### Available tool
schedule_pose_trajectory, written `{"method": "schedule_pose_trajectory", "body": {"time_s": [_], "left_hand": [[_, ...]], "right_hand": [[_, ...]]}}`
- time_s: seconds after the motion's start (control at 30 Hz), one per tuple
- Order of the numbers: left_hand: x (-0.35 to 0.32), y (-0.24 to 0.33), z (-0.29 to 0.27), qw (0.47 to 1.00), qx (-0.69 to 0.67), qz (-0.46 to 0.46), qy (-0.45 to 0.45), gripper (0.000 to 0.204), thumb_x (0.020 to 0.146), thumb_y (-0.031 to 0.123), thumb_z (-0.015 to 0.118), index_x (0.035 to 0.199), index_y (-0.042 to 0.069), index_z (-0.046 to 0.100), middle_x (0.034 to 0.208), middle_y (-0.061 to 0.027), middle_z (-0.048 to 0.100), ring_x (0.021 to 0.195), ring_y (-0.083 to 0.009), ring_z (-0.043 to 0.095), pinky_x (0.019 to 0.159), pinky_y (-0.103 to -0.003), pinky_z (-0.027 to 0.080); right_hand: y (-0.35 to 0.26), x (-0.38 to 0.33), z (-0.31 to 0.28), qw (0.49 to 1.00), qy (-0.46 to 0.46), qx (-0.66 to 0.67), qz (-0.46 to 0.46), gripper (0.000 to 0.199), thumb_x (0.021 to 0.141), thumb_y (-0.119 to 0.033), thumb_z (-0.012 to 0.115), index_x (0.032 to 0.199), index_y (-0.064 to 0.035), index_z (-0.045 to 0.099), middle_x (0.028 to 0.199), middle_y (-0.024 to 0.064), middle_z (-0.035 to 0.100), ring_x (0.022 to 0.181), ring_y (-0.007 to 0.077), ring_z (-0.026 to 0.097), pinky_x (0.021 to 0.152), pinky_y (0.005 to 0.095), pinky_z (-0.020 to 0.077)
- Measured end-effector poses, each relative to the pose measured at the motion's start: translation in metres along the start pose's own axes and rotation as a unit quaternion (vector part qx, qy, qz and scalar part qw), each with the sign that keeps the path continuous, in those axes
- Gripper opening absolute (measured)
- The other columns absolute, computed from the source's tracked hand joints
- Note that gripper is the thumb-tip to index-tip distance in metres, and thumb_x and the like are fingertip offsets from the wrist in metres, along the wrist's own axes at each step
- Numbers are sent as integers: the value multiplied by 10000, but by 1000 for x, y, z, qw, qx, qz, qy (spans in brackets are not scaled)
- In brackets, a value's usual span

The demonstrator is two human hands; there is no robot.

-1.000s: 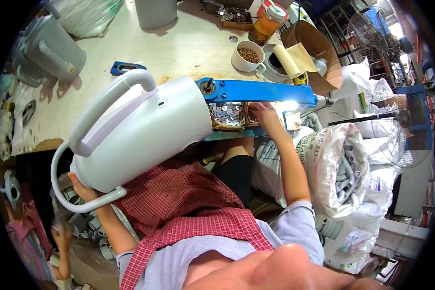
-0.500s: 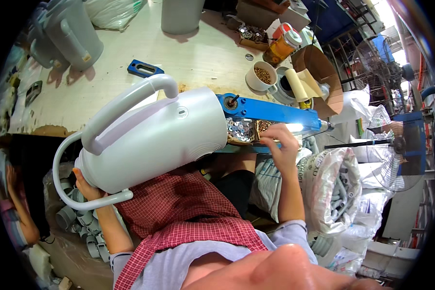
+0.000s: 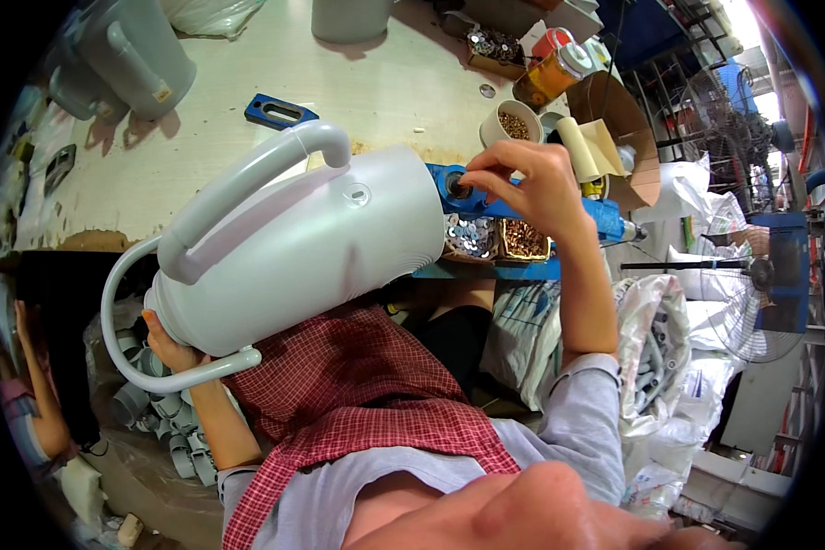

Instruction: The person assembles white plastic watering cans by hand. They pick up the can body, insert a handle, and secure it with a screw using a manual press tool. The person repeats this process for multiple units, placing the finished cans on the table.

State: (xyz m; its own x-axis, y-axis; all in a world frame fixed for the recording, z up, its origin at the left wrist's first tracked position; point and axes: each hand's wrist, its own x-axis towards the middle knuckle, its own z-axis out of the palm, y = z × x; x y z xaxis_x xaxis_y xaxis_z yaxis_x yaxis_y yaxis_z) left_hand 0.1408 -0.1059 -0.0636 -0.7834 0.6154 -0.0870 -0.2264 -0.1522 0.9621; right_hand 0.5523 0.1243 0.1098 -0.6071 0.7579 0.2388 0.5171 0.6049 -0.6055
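A pale grey vacuum jug body (image 3: 293,257) lies tilted across my lap, its wide end against a blue metal bench tool (image 3: 607,218). On its upper side is a thick side handle (image 3: 247,188); a thin carrying handle (image 3: 110,312) loops round the neck end. My left hand (image 3: 170,348) grips the jug from below at the neck. My right hand (image 3: 533,179) pinches at the dark pin on top of the blue tool; anything between the fingertips is too small to make out. Below that hand sit small boxes of silvery washers (image 3: 470,236) and coppery rivets (image 3: 524,240).
On the bench are a blue slotted bar (image 3: 280,112), grey jugs (image 3: 147,69), a cup of small brassy parts (image 3: 491,136) and an amber jar (image 3: 543,81). A sack of grey handles (image 3: 651,367) stands right; another person's arm (image 3: 41,394) shows at far left.
My right hand has moved from the box of coppery rivets up to the pin of the blue tool. The jug, held by my left hand, stays nearly in place.
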Motion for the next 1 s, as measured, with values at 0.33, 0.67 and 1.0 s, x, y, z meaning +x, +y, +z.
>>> {"method": "schedule_pose_trajectory", "body": {"time_s": [0.33, 0.67, 1.0], "left_hand": [[-13, 12, 18, 1000, 0, -11, 18, 601, 1017, 491, 433, 1150, -67, 614, 1067, -169, 687, 909, -230, 687, 776, -343, 570], [-11, 22, -3, 1000, 0, -11, -6, 554, 1031, 500, 388, 1202, 11, 583, 1092, -116, 665, 949, -200, 658, 822, -358, 557], [-20, 20, -13, 997, -29, -38, 54, 611, 1022, 513, 401, 1280, -20, 553, 1198, -152, 641, 1015, -247, 659, 856, -362, 556]], "right_hand": [[15, -40, 32, 974, 223, 31, 1, 157, 827, -131, 761, 936, -32, 707, 793, 96, 710, 635, 156, 685, 590, 279, 527], [159, -109, 128, 952, 115, -270, 80, 128, 868, -160, 629, 954, -74, 667, 884, 145, 680, 761, 323, 647, 728, 468, 518], [41, -103, 73, 971, 201, -123, -47, 176, 788, 38, 695, 931, -62, 718, 842, 111, 687, 721, 254, 676, 668, 332, 550]]}}
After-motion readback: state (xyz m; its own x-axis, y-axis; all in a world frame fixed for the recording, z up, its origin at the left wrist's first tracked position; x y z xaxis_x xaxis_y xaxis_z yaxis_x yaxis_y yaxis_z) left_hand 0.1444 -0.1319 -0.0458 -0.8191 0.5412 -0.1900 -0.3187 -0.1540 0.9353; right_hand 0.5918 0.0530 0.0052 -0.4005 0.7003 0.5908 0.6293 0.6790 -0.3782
